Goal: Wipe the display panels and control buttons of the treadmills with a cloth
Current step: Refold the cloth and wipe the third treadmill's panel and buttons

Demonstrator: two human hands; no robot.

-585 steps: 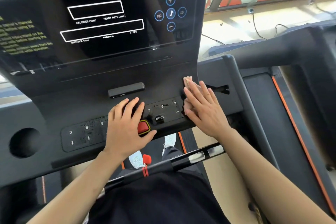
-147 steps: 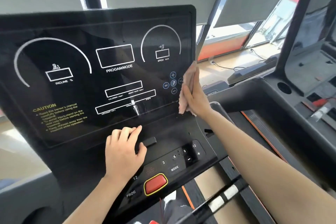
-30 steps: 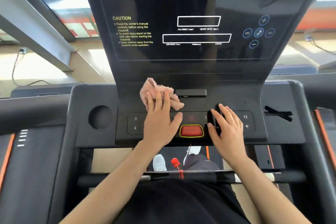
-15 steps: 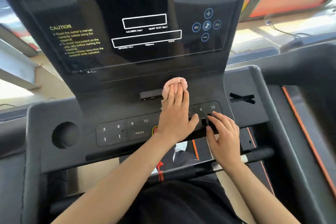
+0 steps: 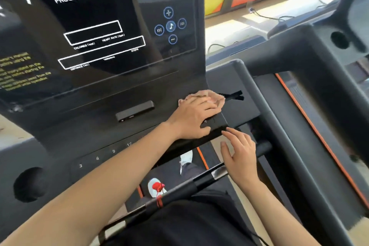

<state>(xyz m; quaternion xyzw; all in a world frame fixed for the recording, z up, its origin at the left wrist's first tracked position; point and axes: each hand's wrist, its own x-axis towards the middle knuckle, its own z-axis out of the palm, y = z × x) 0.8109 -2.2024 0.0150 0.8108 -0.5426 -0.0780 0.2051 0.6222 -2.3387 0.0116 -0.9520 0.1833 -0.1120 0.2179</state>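
A black treadmill console fills the view, with its glossy display panel [image 5: 99, 32] above and a sloped button strip [image 5: 99, 158] below. My left hand [image 5: 193, 118] lies flat at the right end of that strip, pressing a pink cloth [image 5: 211, 96] against the console; the cloth shows past my fingertips. The middle buttons are hidden under my left forearm. My right hand [image 5: 239, 154] hovers just below the console's lower right edge, fingers spread, with nothing in it.
A round cup hole [image 5: 30, 183] sits at the console's left. A black handlebar [image 5: 199, 183] crosses in front of me. The right side rail [image 5: 265, 118] runs down beside the console. A second treadmill [image 5: 329, 50] stands to the right, with windows behind.
My left hand has slid the cloth rightward along the button strip to its right end. My right hand has come off the buttons and dropped just below the console edge.
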